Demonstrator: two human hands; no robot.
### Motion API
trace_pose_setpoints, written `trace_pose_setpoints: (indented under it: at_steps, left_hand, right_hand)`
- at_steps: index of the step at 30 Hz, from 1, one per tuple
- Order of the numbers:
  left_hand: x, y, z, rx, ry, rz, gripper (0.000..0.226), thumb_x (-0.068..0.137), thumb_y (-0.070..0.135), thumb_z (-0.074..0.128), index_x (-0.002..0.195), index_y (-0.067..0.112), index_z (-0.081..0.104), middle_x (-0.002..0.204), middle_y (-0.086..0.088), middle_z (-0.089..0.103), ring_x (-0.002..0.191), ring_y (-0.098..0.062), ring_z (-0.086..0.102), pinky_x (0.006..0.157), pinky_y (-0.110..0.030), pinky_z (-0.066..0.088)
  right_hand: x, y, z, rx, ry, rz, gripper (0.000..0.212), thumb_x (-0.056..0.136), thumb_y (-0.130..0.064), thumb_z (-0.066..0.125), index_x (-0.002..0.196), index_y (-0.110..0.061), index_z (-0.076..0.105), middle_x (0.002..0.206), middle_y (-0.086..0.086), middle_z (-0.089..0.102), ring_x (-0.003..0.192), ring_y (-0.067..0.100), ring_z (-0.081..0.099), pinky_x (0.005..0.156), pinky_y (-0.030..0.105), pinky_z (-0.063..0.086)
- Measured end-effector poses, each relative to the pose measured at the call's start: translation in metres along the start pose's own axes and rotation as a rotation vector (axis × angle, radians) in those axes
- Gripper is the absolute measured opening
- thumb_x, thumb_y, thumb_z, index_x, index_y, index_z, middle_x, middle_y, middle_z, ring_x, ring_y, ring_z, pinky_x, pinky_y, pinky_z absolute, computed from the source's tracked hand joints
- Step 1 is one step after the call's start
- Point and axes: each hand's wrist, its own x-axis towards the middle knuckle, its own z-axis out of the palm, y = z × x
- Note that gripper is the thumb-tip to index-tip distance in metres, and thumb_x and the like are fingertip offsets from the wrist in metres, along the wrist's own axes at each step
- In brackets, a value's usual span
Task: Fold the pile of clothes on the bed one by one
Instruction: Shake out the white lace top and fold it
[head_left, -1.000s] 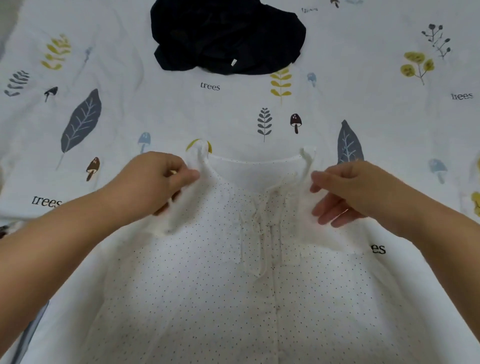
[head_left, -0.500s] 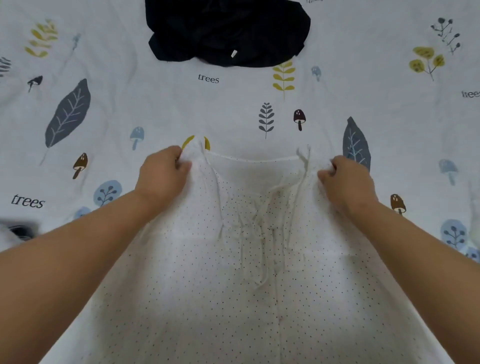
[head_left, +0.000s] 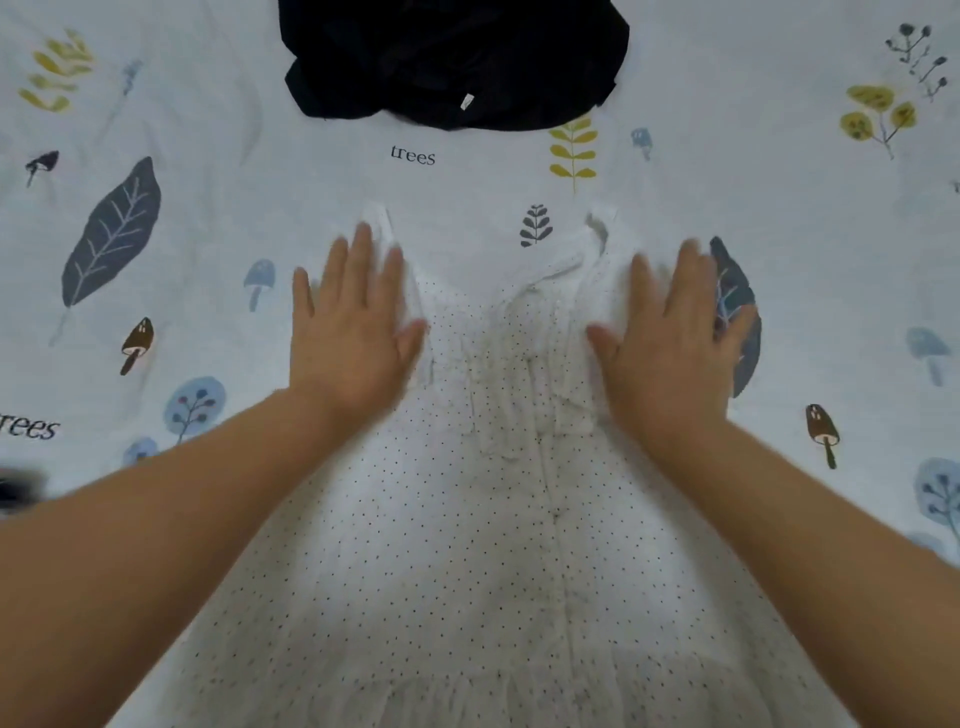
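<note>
Flat against the cloth, both hands lie palm down with fingers straight and slightly spread, pinching nothing. Under the left hand (head_left: 353, 332) is the left shoulder part of a white dotted garment (head_left: 457, 545), and the ruffled strap (head_left: 379, 223) pokes out just beyond its fingertips, the index and middle fingers touching its edge. Under the right hand (head_left: 670, 343) is the matching right shoulder part, whose strap end (head_left: 597, 223) stands up a little further ahead and inward of the fingers; the outer fingers of this hand reach past the garment's edge over a dark blue printed leaf on the bedsheet (head_left: 208, 171). Between the two thumbs runs the garment's neckline and a puckered front placket with small ties (head_left: 498, 410), wrinkled rather than smooth. From the wrists back toward the person, the garment widens out and lies spread over the sheet between the two forearms, with a seam down its middle and a gathered hem near the bottom edge of the view. Well ahead of both sets of fingertips, apart from the white piece, a crumpled black garment (head_left: 452, 57) lies on the sheet with a small white label showing. Both hands look slightly blurred.
</note>
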Motion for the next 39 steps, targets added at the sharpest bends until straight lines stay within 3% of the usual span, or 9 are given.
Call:
trace_pose_setpoints:
  at_steps: [5, 10, 15, 20, 23, 26, 33, 36, 39]
  left_hand:
    - [-0.018, -0.008, 0.012, 0.056, -0.294, 0.025, 0.063, 0.095, 0.047, 0.010, 0.148, 0.020, -0.008, 0.157, -0.007, -0.013, 0.144, -0.025, -0.013, 0.115, -0.046, -0.003]
    - [-0.033, -0.010, -0.023, -0.160, -0.035, -0.041, 0.053, 0.092, 0.026, 0.042, 0.140, 0.004, 0.033, 0.146, -0.022, 0.031, 0.135, -0.035, 0.028, 0.112, -0.052, 0.020]
    - [-0.110, -0.032, -0.037, -0.245, 0.044, -0.348, 0.057, 0.084, 0.016, 0.064, 0.131, -0.006, 0.041, 0.136, -0.031, 0.039, 0.125, -0.046, 0.036, 0.099, -0.056, 0.033]
    - [-0.174, -0.053, -0.035, -0.475, -0.164, -0.708, 0.048, 0.084, 0.025, 0.065, 0.121, 0.000, 0.047, 0.116, -0.024, 0.055, 0.107, -0.043, 0.052, 0.085, -0.047, 0.041]
    - [-0.194, -0.051, -0.039, -0.486, -0.276, -0.733, 0.031, 0.086, 0.026, 0.063, 0.104, 0.002, 0.055, 0.100, -0.017, 0.062, 0.091, -0.036, 0.058, 0.073, -0.038, 0.042]
    - [-0.208, -0.047, -0.048, -0.464, -0.285, -0.659, 0.023, 0.084, 0.017, 0.062, 0.073, 0.006, 0.045, 0.066, -0.008, 0.051, 0.060, -0.021, 0.047, 0.049, -0.030, 0.030]
    - [-0.225, -0.007, -0.074, -0.306, -0.176, -0.334, 0.044, 0.086, 0.014, 0.056, 0.129, 0.016, 0.048, 0.086, -0.004, 0.062, 0.076, -0.025, 0.055, 0.060, -0.028, 0.029]
    - [-0.230, 0.016, -0.079, -0.409, -0.291, -0.259, 0.047, 0.090, 0.024, 0.055, 0.136, 0.025, 0.043, 0.102, -0.001, 0.066, 0.092, -0.019, 0.061, 0.067, -0.023, 0.034]
    - [-0.235, 0.023, -0.080, -0.833, -0.554, -0.415, 0.032, 0.094, 0.030, 0.049, 0.126, 0.035, 0.047, 0.077, 0.000, 0.059, 0.053, -0.008, 0.059, 0.049, -0.019, 0.044]
  right_hand:
    - [-0.025, 0.014, 0.018, -0.032, -0.305, -0.081, 0.061, 0.096, -0.050, 0.011, 0.148, -0.025, -0.010, 0.157, 0.006, -0.015, 0.144, 0.021, -0.016, 0.112, 0.057, -0.003]
    - [-0.037, 0.022, -0.018, 0.150, -0.182, -0.091, 0.054, 0.098, -0.035, 0.033, 0.148, -0.016, 0.020, 0.156, 0.012, 0.010, 0.144, 0.026, 0.008, 0.115, 0.049, 0.012]
    - [-0.108, 0.058, -0.041, 0.223, -0.126, 0.143, 0.047, 0.091, -0.023, 0.050, 0.133, -0.008, 0.036, 0.125, 0.018, 0.046, 0.110, 0.032, 0.046, 0.086, 0.043, 0.042]
    - [-0.167, 0.092, -0.041, 0.256, -0.424, 0.513, 0.039, 0.089, -0.025, 0.048, 0.125, -0.012, 0.039, 0.113, 0.016, 0.051, 0.097, 0.033, 0.050, 0.081, 0.041, 0.042]
    - [-0.187, 0.100, -0.044, 0.402, -0.468, 0.562, 0.006, 0.087, -0.018, 0.050, 0.091, -0.014, 0.052, 0.095, 0.009, 0.061, 0.077, 0.024, 0.051, 0.068, 0.031, 0.039]
    - [-0.201, 0.101, -0.051, 0.387, -0.406, 0.540, 0.021, 0.085, -0.016, 0.053, 0.067, -0.018, 0.041, 0.070, 0.001, 0.052, 0.060, 0.016, 0.046, 0.051, 0.026, 0.030]
    - [-0.220, 0.064, -0.079, 0.287, -0.219, 0.241, 0.016, 0.085, -0.009, 0.050, 0.087, -0.019, 0.038, 0.064, -0.004, 0.047, 0.052, 0.010, 0.042, 0.043, 0.023, 0.025]
    - [-0.227, 0.045, -0.083, 0.490, -0.389, 0.063, 0.018, 0.087, -0.015, 0.054, 0.099, -0.027, 0.048, 0.077, -0.008, 0.055, 0.057, 0.005, 0.048, 0.046, 0.017, 0.034]
    - [-0.232, 0.040, -0.079, 0.738, -0.637, 0.104, 0.009, 0.089, -0.024, 0.057, 0.093, -0.033, 0.057, 0.076, -0.006, 0.061, 0.056, 0.006, 0.052, 0.054, 0.019, 0.046]
